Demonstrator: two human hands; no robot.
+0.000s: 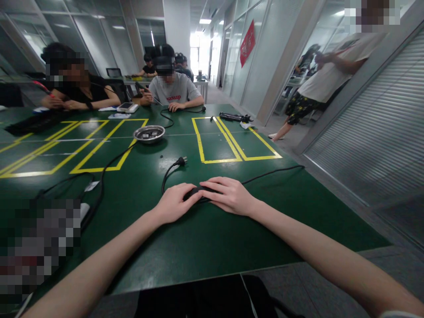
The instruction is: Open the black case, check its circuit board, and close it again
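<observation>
A black power cord point(271, 172) lies across the green table, its plug point(180, 161) standing out beyond my left hand point(174, 201). The fingers of that hand are closed around a dark bunched or thicker part of the cord. From the other side, my right hand point(230, 195) grips the same part, and the fingertips of both hands meet there. My fingers partly hide this dark piece, so its exact shape cannot be made out. Past the right hand, the cord's thin end runs toward the table's right edge.
A metal bowl point(149, 134) with small metal parts stands ahead on the green table point(185, 247). Yellow tape point(221, 161) marks rectangles. A black folded tripod-like item point(236, 117) lies farther back. Other cables point(102, 187) run at left. Two people sit opposite; another person point(331, 75) stands at right.
</observation>
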